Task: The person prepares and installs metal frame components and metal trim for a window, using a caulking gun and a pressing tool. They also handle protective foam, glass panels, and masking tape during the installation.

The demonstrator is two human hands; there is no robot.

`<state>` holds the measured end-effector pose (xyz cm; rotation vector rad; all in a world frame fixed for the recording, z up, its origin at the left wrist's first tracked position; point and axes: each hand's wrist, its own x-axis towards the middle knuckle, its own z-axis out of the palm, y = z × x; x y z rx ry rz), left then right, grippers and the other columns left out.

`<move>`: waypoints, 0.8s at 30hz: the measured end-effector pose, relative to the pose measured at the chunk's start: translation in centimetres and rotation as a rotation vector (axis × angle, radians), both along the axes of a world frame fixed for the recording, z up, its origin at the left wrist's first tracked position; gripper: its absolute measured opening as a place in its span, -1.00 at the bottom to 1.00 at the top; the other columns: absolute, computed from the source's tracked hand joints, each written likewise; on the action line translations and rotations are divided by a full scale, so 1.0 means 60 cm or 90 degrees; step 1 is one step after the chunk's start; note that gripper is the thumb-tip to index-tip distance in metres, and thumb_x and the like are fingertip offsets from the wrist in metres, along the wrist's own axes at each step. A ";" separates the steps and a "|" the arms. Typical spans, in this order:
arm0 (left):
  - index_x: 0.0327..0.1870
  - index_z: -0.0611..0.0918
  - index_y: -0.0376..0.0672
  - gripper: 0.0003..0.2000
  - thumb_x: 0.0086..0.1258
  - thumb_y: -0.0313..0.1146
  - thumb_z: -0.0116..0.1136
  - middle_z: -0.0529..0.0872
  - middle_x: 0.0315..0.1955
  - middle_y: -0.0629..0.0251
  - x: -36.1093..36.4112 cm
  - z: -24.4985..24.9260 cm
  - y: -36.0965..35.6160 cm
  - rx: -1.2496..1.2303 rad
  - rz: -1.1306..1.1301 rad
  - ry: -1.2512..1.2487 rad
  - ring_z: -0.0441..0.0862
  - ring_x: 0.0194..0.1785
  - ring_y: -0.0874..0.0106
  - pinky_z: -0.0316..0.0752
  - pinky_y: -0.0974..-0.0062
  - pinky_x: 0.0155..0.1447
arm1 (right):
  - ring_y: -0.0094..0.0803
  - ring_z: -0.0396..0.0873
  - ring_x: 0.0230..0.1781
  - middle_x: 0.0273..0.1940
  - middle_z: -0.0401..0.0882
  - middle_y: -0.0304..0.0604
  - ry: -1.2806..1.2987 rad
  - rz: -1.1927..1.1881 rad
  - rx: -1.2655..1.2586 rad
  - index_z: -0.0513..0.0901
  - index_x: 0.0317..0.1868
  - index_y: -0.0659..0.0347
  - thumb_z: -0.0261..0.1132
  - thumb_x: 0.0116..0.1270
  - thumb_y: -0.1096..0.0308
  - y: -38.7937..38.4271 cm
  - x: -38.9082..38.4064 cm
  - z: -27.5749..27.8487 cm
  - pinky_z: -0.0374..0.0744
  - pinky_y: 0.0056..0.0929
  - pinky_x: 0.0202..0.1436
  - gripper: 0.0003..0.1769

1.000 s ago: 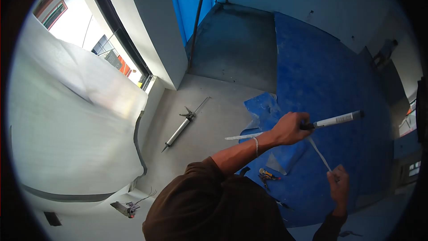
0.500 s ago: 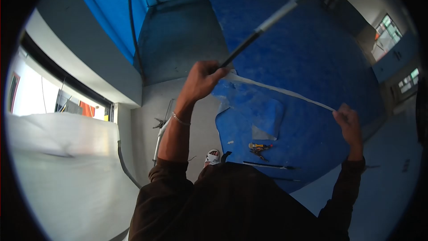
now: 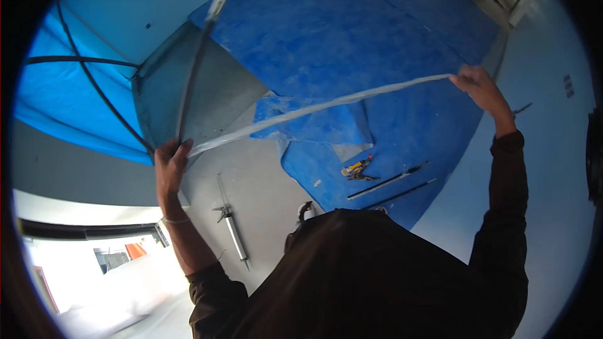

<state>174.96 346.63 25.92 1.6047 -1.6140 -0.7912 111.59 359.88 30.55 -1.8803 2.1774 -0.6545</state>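
My left hand [image 3: 169, 166] is closed around the lower end of a long dark strip [image 3: 195, 78], which rises away from me and turns whitish toward its top. A translucent white plastic film strip [image 3: 326, 105] stretches from beside my left fist across to my right hand [image 3: 475, 86]. The fingers of my right hand are pinched on the film's far end. Between my hands the film hangs nearly straight, above the floor. Whether the film joins the dark strip at my left fist is hidden.
Blue sheeting [image 3: 339, 31] covers much of the grey floor. A caulking gun [image 3: 233, 232] lies at lower left; yellow-handled tools [image 3: 358, 168] and two thin dark bars [image 3: 396, 182] lie on the sheeting. A blue tarp [image 3: 88, 100] with dark poles stands at left, near a bright opening.
My left hand has moved left and down with the dark strip, now steeper. My right hand is higher, and the film between them spans wider. The camera view has turned.
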 end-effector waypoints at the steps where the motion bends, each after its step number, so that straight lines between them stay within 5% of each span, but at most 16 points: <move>1: -0.61 0.54 -0.16 -0.66 0.31 -0.18 0.30 0.40 -0.77 0.51 0.006 -0.003 -0.008 -0.021 -0.003 0.008 0.30 -0.71 0.67 0.12 0.60 -0.62 | -0.45 0.25 -0.46 -0.54 0.23 -0.30 0.036 -0.018 -0.027 0.43 -0.60 0.25 0.30 0.40 0.03 0.001 -0.012 -0.010 0.25 -0.36 -0.28 -0.47; 3: -0.66 0.53 -0.19 -0.60 0.33 -0.14 0.26 0.42 -0.77 0.47 0.008 0.003 -0.014 -0.037 0.005 -0.036 0.32 -0.69 0.63 0.15 0.55 -0.60 | -0.54 0.18 -0.58 -0.61 0.16 -0.36 -0.090 -0.049 0.109 0.36 -0.63 0.16 0.28 0.41 0.09 0.008 -0.055 -0.023 0.19 -0.43 -0.44 -0.49; 5: -0.68 0.51 -0.21 -0.55 0.35 -0.10 0.24 0.41 -0.77 0.45 -0.003 0.001 -0.023 0.009 0.011 -0.048 0.33 -0.69 0.61 0.18 0.52 -0.59 | -0.57 0.20 -0.64 -0.67 0.18 -0.38 -0.036 -0.065 0.091 0.36 -0.65 0.12 0.29 0.40 0.15 0.023 -0.045 -0.033 0.17 -0.45 -0.54 -0.52; 9: -0.70 0.47 -0.19 -0.49 0.38 -0.01 0.24 0.39 -0.77 0.44 -0.013 -0.025 -0.040 0.095 -0.029 -0.043 0.32 -0.67 0.61 0.19 0.50 -0.57 | -0.49 0.32 -0.54 -0.62 0.28 -0.37 -0.234 -0.152 0.177 0.46 -0.64 0.24 0.33 0.35 0.14 0.047 -0.061 -0.048 0.29 -0.41 -0.38 -0.53; 11: -0.69 0.46 -0.19 -0.48 0.37 0.01 0.25 0.39 -0.76 0.45 -0.041 -0.025 -0.037 0.080 -0.060 -0.076 0.31 -0.67 0.61 0.19 0.50 -0.57 | -0.32 0.59 -0.24 -0.33 0.62 -0.12 -0.334 -0.155 0.337 0.70 -0.24 0.37 0.37 0.32 0.14 0.052 -0.107 -0.130 0.49 -0.36 -0.15 -0.63; 13: -0.69 0.46 -0.18 -0.47 0.37 0.03 0.26 0.38 -0.76 0.45 -0.084 -0.033 -0.030 0.063 -0.099 -0.102 0.30 -0.66 0.60 0.19 0.50 -0.57 | -0.05 0.47 0.30 0.25 0.50 0.18 -0.119 -0.149 0.199 0.46 0.33 0.40 0.42 0.27 0.09 0.062 -0.086 -0.206 0.44 -0.23 0.32 -0.26; 14: -0.67 0.47 -0.18 -0.49 0.37 0.02 0.27 0.39 -0.75 0.45 -0.109 -0.037 -0.028 0.046 -0.117 -0.071 0.30 -0.66 0.60 0.20 0.50 -0.57 | 0.02 0.05 0.57 0.54 0.04 0.22 -0.222 -0.137 0.247 0.13 0.52 0.40 0.46 0.21 0.05 0.031 -0.028 -0.181 0.15 -0.20 0.57 0.04; 16: -0.63 0.50 -0.19 -0.52 0.37 -0.01 0.30 0.42 -0.73 0.45 -0.164 -0.043 -0.022 0.016 -0.151 -0.019 0.30 -0.66 0.60 0.22 0.49 -0.57 | 0.04 0.01 0.58 0.53 0.07 0.25 -0.139 -0.020 0.069 0.12 0.51 0.41 0.50 0.16 -0.07 -0.005 0.154 -0.130 0.12 -0.10 0.58 0.13; 19: -0.52 0.54 -0.19 -0.63 0.40 -0.12 0.31 0.44 -0.71 0.46 -0.262 0.012 0.021 0.036 -0.219 0.089 0.35 -0.67 0.67 0.23 0.60 -0.59 | 0.11 0.02 0.56 0.51 0.06 0.33 -0.286 0.306 -0.065 0.13 0.49 0.45 0.49 0.13 -0.20 -0.056 0.368 -0.125 -0.02 -0.05 0.60 0.18; 20: -0.48 0.55 -0.18 -0.67 0.41 -0.17 0.31 0.45 -0.71 0.47 -0.276 0.020 0.021 0.024 -0.254 0.151 0.37 -0.67 0.68 0.24 0.64 -0.60 | 0.12 0.10 0.54 0.47 0.13 0.38 -0.309 0.369 -0.066 0.08 0.51 0.46 0.48 0.15 -0.18 -0.073 0.425 -0.135 0.08 -0.05 0.57 0.20; 22: -0.45 0.54 -0.18 -0.71 0.44 -0.22 0.29 0.46 -0.70 0.47 -0.284 0.028 0.007 0.041 -0.298 0.211 0.40 -0.67 0.68 0.28 0.66 -0.60 | -0.01 0.58 0.15 0.13 0.57 0.26 -0.453 0.397 -0.065 0.38 0.33 0.49 0.47 0.19 -0.15 -0.109 0.495 -0.162 0.54 -0.14 0.17 -0.04; 23: -0.44 0.53 -0.19 -0.71 0.45 -0.24 0.27 0.47 -0.70 0.46 -0.276 0.031 -0.005 0.007 -0.317 0.221 0.41 -0.67 0.67 0.31 0.65 -0.59 | -0.01 0.58 0.15 0.13 0.57 0.26 -0.452 0.397 -0.073 0.38 0.33 0.49 0.47 0.19 -0.15 -0.115 0.492 -0.156 0.54 -0.14 0.17 -0.04; 24: -0.44 0.53 -0.19 -0.72 0.47 -0.26 0.25 0.48 -0.69 0.45 -0.264 0.037 -0.015 -0.027 -0.331 0.230 0.42 -0.66 0.65 0.34 0.64 -0.59 | -0.21 0.54 -0.21 -0.17 0.57 0.03 -0.591 0.337 0.019 0.51 0.10 0.42 0.43 0.26 -0.09 -0.120 0.489 -0.152 0.48 -0.27 -0.17 -0.29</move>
